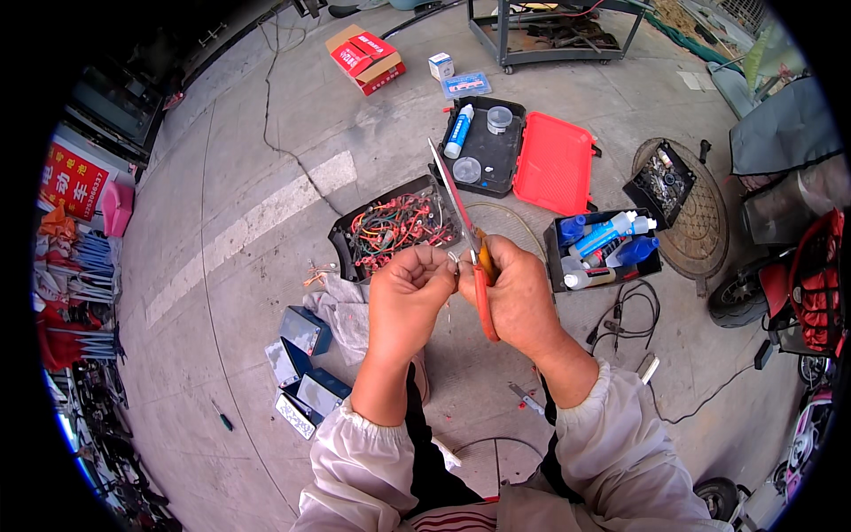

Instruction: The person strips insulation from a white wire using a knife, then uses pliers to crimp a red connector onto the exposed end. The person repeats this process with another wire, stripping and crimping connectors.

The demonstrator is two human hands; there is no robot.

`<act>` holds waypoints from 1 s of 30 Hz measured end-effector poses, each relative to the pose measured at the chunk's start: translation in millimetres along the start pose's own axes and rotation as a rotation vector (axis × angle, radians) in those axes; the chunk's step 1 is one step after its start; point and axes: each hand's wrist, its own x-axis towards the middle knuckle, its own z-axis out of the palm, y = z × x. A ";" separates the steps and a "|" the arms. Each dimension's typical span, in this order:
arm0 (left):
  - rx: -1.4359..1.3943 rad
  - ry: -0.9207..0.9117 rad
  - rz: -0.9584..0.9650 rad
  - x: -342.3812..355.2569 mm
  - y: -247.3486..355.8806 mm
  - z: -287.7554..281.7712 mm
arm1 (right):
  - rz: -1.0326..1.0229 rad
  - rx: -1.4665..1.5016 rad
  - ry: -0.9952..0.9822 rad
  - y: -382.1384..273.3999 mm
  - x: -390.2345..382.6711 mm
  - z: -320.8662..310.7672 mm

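Observation:
My left hand pinches a thin pale wire, whose end dangles below my fingertips. My right hand grips scissors with orange-red handles, blades pointing upward, beside the wire; something yellow shows in that grip. Behind my hands lies a dark tray of tangled red and black wires. Right of it is a black bin of bottles and tubes. A grey cloth lies under my left forearm.
An open black-and-red toolbox, red cardboard box and metal cart are ahead. A small parts tray sits on a manhole cover. Blue batteries lie left. Scooters, cables and shop goods edge the floor.

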 end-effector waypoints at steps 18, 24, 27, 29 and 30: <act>0.022 -0.127 -0.039 1.8 2.1 -10.3 | 0.294 0.462 -0.265 -2.2 1.6 -11.2; -0.054 -0.127 -0.098 1.4 6.0 -10.0 | 0.355 0.517 -0.292 1.4 3.1 -13.1; -0.118 -0.114 -0.123 1.9 5.2 -8.6 | 0.348 0.528 -0.238 5.5 3.9 -10.4; -0.155 -0.127 -0.104 1.8 3.4 -7.0 | 0.355 0.535 -0.205 5.7 4.3 -9.8; -0.166 -0.144 -0.076 1.6 1.8 -5.9 | 0.360 0.534 -0.196 4.0 4.9 -9.8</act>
